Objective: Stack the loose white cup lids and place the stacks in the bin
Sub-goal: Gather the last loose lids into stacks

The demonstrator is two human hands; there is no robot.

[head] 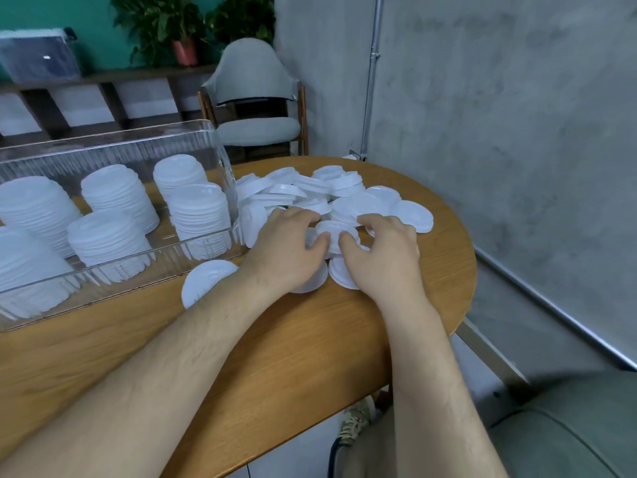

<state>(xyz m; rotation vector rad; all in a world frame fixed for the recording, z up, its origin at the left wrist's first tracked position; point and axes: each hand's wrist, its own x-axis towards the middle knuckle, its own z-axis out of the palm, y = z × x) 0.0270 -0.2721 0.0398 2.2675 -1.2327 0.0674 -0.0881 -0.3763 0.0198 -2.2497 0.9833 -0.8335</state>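
A heap of loose white cup lids [310, 191] lies on the wooden table right of a clear plastic bin [220, 160]. Inside the bin stand several stacks of lids [119, 193]. My left hand [287, 248] and my right hand [382, 253] both grip a short stack of lids [334, 232] between them at the near edge of the heap, with fingers curled round its sides. One single lid [203, 279] lies by my left wrist, and two more lids peek out from under my hands.
The round wooden table [293, 339] ends close on the right, near a grey concrete wall. A grey padded chair [255, 98] stands behind the table. Shelves with potted plants line the far left wall. A green seat cushion [568, 436] is at bottom right.
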